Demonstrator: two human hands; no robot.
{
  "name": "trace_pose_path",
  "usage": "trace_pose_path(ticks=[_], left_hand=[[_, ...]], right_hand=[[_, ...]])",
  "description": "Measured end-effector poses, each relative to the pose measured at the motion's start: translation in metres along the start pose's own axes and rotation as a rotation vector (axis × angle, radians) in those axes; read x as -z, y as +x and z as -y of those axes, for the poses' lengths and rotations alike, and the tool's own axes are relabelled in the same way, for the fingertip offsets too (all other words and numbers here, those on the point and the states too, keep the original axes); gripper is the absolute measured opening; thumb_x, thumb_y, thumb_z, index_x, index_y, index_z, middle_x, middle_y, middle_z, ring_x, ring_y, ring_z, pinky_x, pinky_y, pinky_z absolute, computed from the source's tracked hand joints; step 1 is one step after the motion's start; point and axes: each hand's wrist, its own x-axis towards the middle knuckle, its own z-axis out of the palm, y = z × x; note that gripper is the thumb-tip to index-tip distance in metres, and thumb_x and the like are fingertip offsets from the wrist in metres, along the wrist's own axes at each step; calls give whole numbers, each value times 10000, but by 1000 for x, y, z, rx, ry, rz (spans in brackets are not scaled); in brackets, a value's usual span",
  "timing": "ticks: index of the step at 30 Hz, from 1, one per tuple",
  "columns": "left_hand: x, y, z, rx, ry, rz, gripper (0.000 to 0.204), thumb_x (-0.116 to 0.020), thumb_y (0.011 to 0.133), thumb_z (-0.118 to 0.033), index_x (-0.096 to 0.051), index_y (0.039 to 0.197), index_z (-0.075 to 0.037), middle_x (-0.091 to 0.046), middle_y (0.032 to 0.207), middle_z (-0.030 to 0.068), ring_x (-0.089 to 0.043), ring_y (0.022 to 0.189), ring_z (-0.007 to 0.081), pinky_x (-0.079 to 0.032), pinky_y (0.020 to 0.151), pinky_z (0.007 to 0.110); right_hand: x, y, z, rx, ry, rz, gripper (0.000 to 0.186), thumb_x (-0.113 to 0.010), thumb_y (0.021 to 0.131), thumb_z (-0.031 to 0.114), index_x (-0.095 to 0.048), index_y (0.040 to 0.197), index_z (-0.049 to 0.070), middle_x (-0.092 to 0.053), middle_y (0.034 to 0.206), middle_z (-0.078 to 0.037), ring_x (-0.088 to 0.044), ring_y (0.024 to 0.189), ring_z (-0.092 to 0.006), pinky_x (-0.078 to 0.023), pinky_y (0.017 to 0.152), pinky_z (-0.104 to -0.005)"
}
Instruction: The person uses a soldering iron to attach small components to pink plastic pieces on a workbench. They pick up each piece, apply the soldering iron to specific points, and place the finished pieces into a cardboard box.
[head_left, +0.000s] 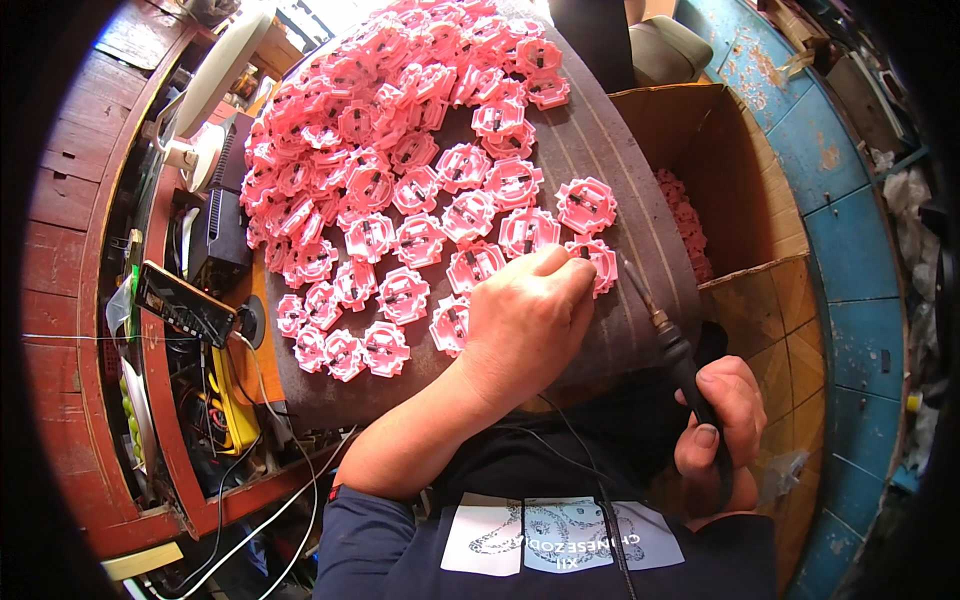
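Left of the grip: smartphone (187,303), upright; yellow object (240,415), nearer; white lamp (222,75), farther. Right: blue panels (845,240), worn.

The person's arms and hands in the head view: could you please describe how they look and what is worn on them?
The left hand and right hand are ungloved, with no watch or ring showing. The left forearm is bare below a short, dark navy sleeve. The right sleeve's cuff is hard to make out.
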Motion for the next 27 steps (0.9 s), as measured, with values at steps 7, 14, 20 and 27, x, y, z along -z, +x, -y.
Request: trace_pose_path(ticks=[7,14,20,27], left_hand=[[1,0,0,2,-2,6,95,-759,880,-67,-694,945,-93,-633,842,89,-688,752,319,-548,634,431],[-1,0,0,0,-20,-6,95,-760,886,-72,-699,956,-91,-626,842,92,-689,759,318,-550,639,433],[2,1,-1,1,-14,13,96,-761,886,-74,-698,957,-88,-620,840,93,-687,763,320,-550,642,435],[0,0,-1,-4,-39,-7,99,-762,880,-70,-692,949,-82,-645,863,95,-699,780,320,-557,651,432]], right_hand=[[-17,0,-8,-25,-27,-91,471,-608,1096,286,-541,1421,-47,-706,1025,-212,-663,856,-322,-567,762,-439],[-18,2,-14,1,-21,-50,475,-646,1076,236,-531,1443,-42,-702,1085,-229,-650,904,-332,-558,800,-449],[-22,5,-17,-12,-44,-73,442,-679,1040,141,-549,1425,-34,-689,1083,-220,-646,922,-337,-558,805,-444],[-27,7,-20,-9,-36,-74,401,-681,1027,96,-586,1397,-25,-666,1120,-222,-644,941,-342,-560,808,-442]])
